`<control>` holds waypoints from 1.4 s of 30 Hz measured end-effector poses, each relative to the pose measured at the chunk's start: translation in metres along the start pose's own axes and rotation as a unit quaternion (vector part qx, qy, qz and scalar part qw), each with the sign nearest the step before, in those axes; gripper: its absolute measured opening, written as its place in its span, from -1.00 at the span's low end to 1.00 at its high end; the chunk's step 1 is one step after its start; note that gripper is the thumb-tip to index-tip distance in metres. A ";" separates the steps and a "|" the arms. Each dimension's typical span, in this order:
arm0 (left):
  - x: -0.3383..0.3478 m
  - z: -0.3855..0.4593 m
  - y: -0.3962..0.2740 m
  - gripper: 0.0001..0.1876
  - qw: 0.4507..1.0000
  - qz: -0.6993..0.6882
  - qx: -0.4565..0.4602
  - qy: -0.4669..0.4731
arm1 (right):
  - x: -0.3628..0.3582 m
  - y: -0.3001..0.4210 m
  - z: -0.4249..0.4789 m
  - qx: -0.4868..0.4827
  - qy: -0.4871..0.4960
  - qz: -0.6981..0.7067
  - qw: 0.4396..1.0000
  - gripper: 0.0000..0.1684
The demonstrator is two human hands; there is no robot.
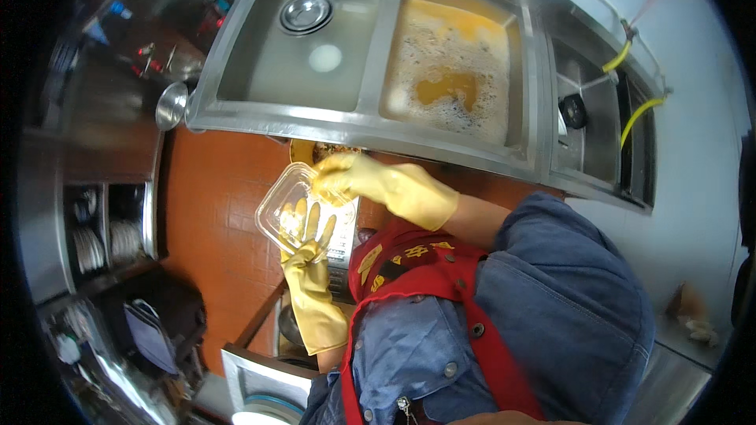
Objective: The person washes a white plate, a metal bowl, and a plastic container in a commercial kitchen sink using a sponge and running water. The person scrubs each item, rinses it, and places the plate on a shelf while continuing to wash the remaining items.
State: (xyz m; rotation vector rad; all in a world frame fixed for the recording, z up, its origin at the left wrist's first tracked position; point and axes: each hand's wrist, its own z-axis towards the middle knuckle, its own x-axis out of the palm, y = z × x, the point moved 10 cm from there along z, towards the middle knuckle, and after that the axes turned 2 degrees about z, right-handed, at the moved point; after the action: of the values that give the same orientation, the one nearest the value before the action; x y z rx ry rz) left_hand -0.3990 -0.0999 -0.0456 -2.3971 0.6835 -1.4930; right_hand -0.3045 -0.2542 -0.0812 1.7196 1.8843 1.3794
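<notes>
My left hand point(310, 245), in a yellow rubber glove, holds a clear plastic container point(271, 203) from beneath, its fingers spread and seen through the plastic. My right hand point(348, 180), gloved the same way and slightly blurred, is at the container's upper right side; whether it grips the rim or only touches the inside cannot be told. Just beyond the right hand, below the sink edge, a yellow-rimmed bin point(301, 150) with food scraps shows in part. The container looks empty of food.
A steel sink point(372, 121) has one basin of cloudy water with metal bowls point(306, 13) and one of foamy brown water point(449, 88). Ladles point(172, 106) hang at its left corner. Stacked plates point(88, 248) stand on a shelf at left. Yellow hoses point(641, 112) are at right.
</notes>
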 end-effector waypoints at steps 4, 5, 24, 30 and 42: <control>0.026 0.010 0.057 0.03 0.999 0.052 -0.010 -0.001 | -0.171 0.035 -0.053 -0.159 -0.154 0.030 0.975 -0.52; 0.023 0.021 0.062 0.02 0.998 0.054 -0.009 -0.009 | -0.208 0.049 -0.060 -0.149 -0.241 -0.035 0.958 -0.55; 0.129 0.148 0.210 -0.01 0.977 0.176 -0.114 -0.032 | -0.412 -0.053 -0.089 0.004 -0.217 0.068 0.974 -0.55; 0.156 0.202 0.253 0.06 0.961 0.202 -0.185 0.033 | -0.309 0.131 -0.158 -0.312 -0.228 -0.377 0.842 -0.51; 0.194 0.227 0.273 -0.36 0.852 0.460 -0.243 -0.059 | -0.303 0.143 -0.078 -0.316 -0.400 -0.150 0.847 -0.65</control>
State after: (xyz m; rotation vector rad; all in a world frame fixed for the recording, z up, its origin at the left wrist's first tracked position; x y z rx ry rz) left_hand -0.1968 -0.4430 -0.1143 -1.8663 1.9909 -0.7930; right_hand -0.1836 -0.5751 -0.0540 1.2730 1.0059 0.8073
